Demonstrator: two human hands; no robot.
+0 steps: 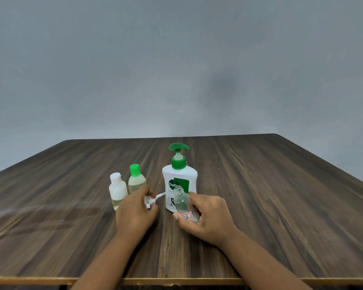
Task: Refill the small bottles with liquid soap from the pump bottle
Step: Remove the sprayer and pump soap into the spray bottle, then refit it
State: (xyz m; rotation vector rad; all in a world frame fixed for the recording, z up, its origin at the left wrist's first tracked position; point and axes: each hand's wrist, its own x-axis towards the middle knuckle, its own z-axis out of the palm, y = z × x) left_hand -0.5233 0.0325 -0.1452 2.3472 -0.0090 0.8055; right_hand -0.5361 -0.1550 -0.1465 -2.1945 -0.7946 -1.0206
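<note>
While the right hand (205, 218) has its fingers wrapped round an uncapped clear bottle (181, 203) just in front of the Dettol pump bottle (179, 185), the left hand (135, 210) pinches its white spray cap (152, 200). Two small capped bottles (117, 190) stand left on the wooden table (281, 195).

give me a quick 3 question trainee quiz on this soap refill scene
1. True or false: the clear bottle in the right hand has its cap on.
2. Which holds the white sprayer top? A) left hand B) right hand C) neither
3. Fill in: the pump bottle has a ____ pump head.

Key: 1 false, its neck is open; 2 A; 3 green.
</note>
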